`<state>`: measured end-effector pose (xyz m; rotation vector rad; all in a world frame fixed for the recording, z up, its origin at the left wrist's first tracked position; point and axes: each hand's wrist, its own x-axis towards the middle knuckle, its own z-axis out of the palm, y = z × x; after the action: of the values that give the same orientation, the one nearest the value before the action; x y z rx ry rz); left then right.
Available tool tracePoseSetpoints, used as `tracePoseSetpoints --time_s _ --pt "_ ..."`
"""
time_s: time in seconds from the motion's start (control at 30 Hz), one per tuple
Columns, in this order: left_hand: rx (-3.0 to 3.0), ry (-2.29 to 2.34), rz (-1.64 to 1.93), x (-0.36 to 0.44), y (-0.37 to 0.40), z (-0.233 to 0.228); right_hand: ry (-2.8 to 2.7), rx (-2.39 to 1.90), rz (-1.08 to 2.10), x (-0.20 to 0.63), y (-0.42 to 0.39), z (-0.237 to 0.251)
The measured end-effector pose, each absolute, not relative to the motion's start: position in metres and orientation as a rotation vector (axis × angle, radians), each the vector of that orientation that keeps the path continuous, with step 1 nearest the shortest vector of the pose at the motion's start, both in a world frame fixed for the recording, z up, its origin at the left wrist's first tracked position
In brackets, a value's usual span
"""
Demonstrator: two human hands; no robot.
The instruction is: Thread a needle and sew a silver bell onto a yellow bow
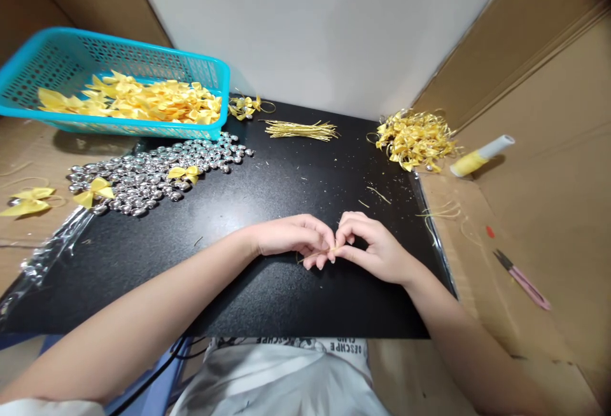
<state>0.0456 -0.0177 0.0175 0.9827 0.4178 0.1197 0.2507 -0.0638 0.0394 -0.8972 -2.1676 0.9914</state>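
Note:
Above the black tabletop (267,301), my left hand (303,238) and my right hand (367,244) meet fingertip to fingertip. Both pinch a thin gold cord (312,256), whose free end sticks out to the left under the left fingers. The spot where the fingertips press together is partly hidden. Farther back lies a bundle of gold cords (301,130). Silver beads (138,174) are spread at the left, with a yellow ribbon bow (184,173) and another yellow bow (98,193) on top of them.
A turquoise basket (219,91) of yellow bows stands at the back left. Finished-looking bows with cord loops (413,139) are heaped at the back right. Beside them are a yellow-wrapped roll (482,156) and pink-handled snips (522,281) on cardboard. Cord scraps (379,195) dot the table.

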Motion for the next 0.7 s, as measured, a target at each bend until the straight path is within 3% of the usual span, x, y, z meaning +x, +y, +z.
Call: tracePoseSetpoints --time_s 0.7 --pt "0.998 0.753 0.36 0.057 -0.028 0.026 -2.238 -1.034 0.86 0.259 -0.06 0.042"
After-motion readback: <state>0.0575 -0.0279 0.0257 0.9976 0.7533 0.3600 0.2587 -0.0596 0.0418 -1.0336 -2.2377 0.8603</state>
